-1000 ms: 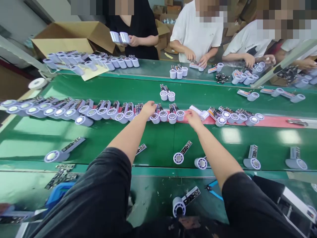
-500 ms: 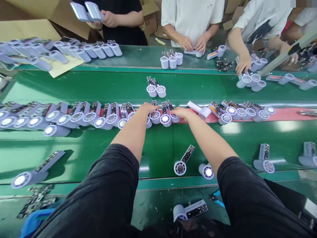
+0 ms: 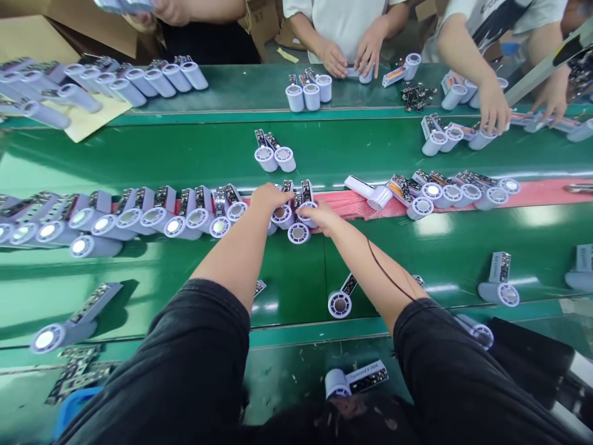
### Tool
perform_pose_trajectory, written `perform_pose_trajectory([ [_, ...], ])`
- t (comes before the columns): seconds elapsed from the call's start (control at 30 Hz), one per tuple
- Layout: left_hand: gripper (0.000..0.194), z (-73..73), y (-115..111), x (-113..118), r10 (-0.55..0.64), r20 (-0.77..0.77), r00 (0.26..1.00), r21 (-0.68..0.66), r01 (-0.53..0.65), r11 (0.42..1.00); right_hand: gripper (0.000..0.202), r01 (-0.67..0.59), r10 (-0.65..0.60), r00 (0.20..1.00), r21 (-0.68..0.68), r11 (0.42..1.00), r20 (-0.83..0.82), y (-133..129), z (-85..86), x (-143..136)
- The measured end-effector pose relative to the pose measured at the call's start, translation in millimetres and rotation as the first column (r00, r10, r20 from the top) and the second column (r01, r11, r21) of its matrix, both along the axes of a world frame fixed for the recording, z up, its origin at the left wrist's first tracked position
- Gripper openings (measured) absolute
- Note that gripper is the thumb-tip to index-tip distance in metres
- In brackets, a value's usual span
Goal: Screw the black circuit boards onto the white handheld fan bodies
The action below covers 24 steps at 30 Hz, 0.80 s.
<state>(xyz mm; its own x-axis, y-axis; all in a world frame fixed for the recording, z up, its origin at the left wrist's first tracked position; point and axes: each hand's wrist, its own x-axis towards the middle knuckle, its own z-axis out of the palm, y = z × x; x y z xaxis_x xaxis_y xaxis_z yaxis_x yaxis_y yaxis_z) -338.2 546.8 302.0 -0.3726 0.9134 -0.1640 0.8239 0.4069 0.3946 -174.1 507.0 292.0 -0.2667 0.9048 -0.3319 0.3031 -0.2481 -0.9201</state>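
Observation:
In the middle of the head view, my left hand grips the left side of a small cluster of lilac handheld fans, its thumb against one handheld fan with an exposed circuit board. My right hand closes around the right side, thumb and fingers on another handheld fan. Between them a third fan juts out toward me, lower than its neighbours. Parts of the fans behind my fingers are hidden. The cluster stands on a red strip along the green belt.
A long row of fans extends left; more fans stand right. A loose fan lies near my right forearm. Two fans sit on the far belt lane. Co-workers' hands handle fans across the bench. A blue bin is lower left.
My hands have drawn closer together, squeezing the fans between them; the middle one now sticks out toward me. Across the bench, a co-worker's hand at the right has shifted right.

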Motion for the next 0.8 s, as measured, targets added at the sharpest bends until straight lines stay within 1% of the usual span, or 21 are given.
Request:
perform_pose_trajectory([
  [0.27, 0.041, -3.0, -10, 5, -0.046, -0.016, 0.999, 0.007, 0.046, 0.999, 0.047, 0.062, -0.059, 0.985, 0.015, 0.998, -0.160, -14, -13.7, 6],
  [0.47, 0.041, -3.1, -23, 13, -0.081, -0.026, 0.996, -0.007, 0.081, 0.997, 0.046, 0.072, -0.076, 0.964, -0.027, 0.997, -0.254, -29, -25.0, 16],
  [0.63, 0.051, -11.3, -37, 21, -0.065, -0.027, 0.998, -0.003, 0.065, 0.998, 0.046, 0.069, -0.097, 0.937, -0.095, 0.993, -0.336, -45, -39.2, 26],
  [0.8, 0.054, -20.6, -50, 26, -0.066, -0.032, 0.997, -0.008, 0.066, 0.998, 0.045, 0.053, -0.124, 0.901, -0.180, 0.982, -0.416, -55, -49.2, 36],
])
